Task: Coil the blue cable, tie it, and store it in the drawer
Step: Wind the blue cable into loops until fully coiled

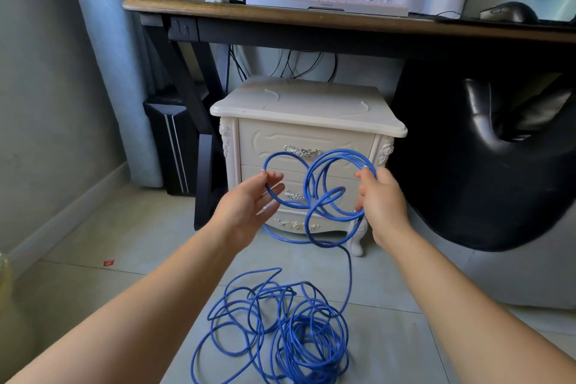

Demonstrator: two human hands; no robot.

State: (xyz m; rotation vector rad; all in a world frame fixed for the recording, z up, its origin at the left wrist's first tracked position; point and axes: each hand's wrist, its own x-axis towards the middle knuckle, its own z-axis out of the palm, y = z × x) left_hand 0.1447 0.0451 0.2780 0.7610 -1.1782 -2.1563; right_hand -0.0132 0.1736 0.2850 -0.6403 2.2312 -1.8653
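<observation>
The right hand point(381, 203) clenches its fingers round several loops of the one blue cable point(338, 151). The left hand point(246, 206) pinches one loop before the three-drawer cabinet point(299, 103). The rest of the cable lies tangled on open floor point(140, 243).

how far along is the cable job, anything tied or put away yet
Early. A few loops of the blue cable are gathered in the right hand; the left hand holds the next loop. Most of it lies in a loose tangle on the floor. No tie is visible, and the nightstand drawers are shut.

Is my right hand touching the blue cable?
Touching. The head view shows the right hand gripping gathered loops of the blue cable.
</observation>
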